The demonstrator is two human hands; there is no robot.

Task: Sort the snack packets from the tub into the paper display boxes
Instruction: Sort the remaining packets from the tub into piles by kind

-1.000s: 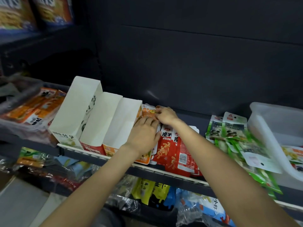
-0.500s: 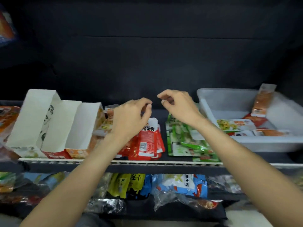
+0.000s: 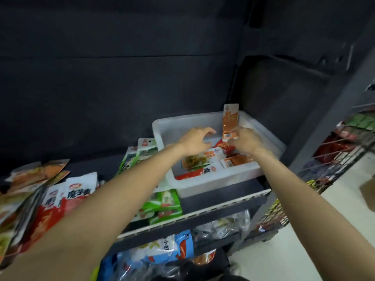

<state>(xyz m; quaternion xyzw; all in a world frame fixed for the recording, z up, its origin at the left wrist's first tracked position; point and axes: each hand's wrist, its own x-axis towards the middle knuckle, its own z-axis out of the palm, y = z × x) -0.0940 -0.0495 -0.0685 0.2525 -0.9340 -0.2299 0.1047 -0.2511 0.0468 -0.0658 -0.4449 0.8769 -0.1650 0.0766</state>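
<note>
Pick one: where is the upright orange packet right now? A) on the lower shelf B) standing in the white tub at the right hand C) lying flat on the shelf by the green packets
B: the orange packet stands upright in the white tub, its lower end at the right hand.

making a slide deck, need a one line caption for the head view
Both hands reach into the white tub; the right hand pinches an upright orange packet, the left hand hovers open.

Dark panelled back wall [image 3: 121, 67], black shelving [image 3: 203, 217], pale floor [image 3: 304, 246] (dim light)
</note>
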